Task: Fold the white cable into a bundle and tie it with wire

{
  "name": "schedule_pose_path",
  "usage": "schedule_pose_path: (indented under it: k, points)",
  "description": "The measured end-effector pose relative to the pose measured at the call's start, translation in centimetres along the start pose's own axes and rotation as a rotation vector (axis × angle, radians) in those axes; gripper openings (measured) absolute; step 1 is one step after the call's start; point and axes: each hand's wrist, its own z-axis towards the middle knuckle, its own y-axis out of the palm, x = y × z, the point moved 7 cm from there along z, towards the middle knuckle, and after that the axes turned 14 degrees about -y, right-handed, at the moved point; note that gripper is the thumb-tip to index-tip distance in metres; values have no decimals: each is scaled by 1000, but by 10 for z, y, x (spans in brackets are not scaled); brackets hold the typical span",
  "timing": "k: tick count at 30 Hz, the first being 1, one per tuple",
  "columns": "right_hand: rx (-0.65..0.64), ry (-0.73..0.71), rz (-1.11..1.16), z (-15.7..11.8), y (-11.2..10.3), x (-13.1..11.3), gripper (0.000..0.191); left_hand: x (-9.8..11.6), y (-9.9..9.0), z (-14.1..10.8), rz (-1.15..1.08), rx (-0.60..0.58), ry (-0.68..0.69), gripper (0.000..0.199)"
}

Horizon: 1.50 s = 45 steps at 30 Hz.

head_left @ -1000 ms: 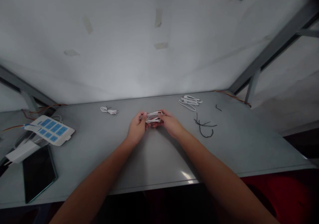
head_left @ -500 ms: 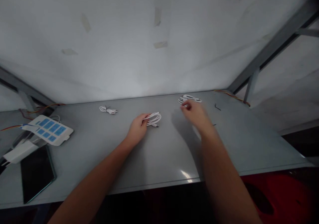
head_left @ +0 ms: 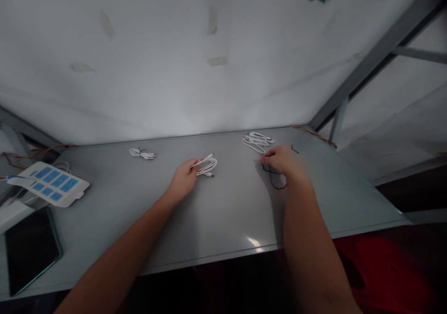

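My left hand is closed around a coiled white USB cable. The cable's loops and plug ends stick out to the right of the fingers. My right hand is low over the tabletop, with thumb and fingers pinched together on a thin black twist tie. Dark strands of it curve below the fingers, and the palm hides part of them. Just beyond the right fingertips lies a loosely coiled white cable. Farther left, a white cable bundle is bound with a black tie.
Another short black tie lies right of the loose cable. On the left are a white power strip with blue sockets and a dark tablet. The grey table meets a white wall; something red is below right.
My right hand has lowered to the table, and black strands now show beneath it. My left hand keeps its hold on the cable. The view has shifted slightly.
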Motion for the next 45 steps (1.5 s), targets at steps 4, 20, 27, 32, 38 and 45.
schedule_pose_path:
  k: [4, 20, 27, 32, 38, 45]
  points:
    - [295, 23, 287, -5, -22, 11, 14, -1, 0, 0, -55, -19, -37, 32]
    - [490, -279, 994, 6, 15, -34, 23, -25, 2, 2, -853, -256, -421, 14]
    - [249, -124, 981, 7, 94, -58, 15, -25, 3, 4, -922, -267, -354, 25]
    - [152, -64, 1175, -5, 126, -82, 21, -22, 4, 4, -947, -261, -278, 28]
    - [142, -132, 1348, -15, 135, -108, 31, -7, 28, -7, -821, -375, -181, 31]
    - [242, -197, 1230, -16, 129, -109, 28, -7, 43, -17, -667, -381, -255, 39]
